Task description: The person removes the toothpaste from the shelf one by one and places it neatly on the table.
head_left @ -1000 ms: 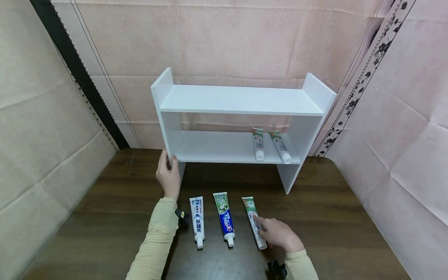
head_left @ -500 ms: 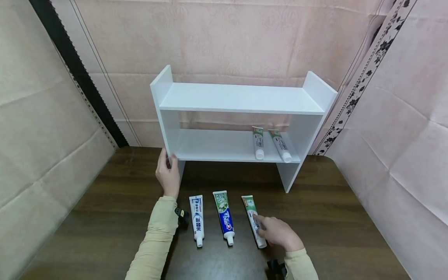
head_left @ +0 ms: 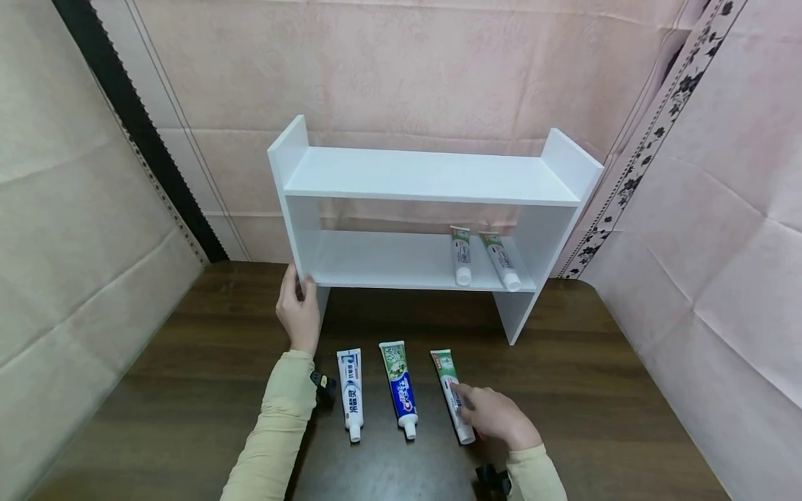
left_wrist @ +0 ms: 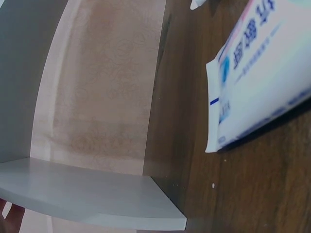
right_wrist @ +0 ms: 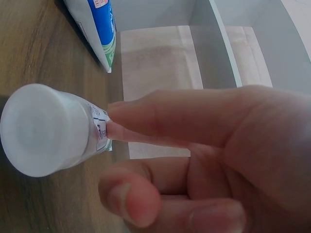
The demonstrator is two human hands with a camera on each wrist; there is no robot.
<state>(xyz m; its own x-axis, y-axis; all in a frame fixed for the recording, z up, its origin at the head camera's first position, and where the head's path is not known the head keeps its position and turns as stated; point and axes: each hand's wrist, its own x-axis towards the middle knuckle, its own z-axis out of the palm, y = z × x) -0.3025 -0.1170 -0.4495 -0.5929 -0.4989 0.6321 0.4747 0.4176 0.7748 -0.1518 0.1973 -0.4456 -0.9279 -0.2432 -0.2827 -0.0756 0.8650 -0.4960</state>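
Observation:
A white two-tier shelf [head_left: 426, 174] stands on the table, its lower left side panel gripped by my left hand [head_left: 298, 316]. In the left wrist view only a few fingers [left_wrist: 13, 219] show past the panel. My right hand [head_left: 501, 417] touches a green-and-white toothpaste tube [head_left: 445, 367] with index finger and thumb, the other fingers curled in. That tube lies on the table, its white cap [right_wrist: 36, 131] toward me. To its left are a blue-and-green toothpaste tube [head_left: 401, 383] and a white-and-blue toothpaste tube [head_left: 351, 383].
On the lower tier's right part lie two green-and-white tubes, one straight [head_left: 461, 256] and one slanted [head_left: 500, 261]. The dark wooden table [head_left: 614, 390] meets pale cloth walls [head_left: 413, 76] at the back and both sides.

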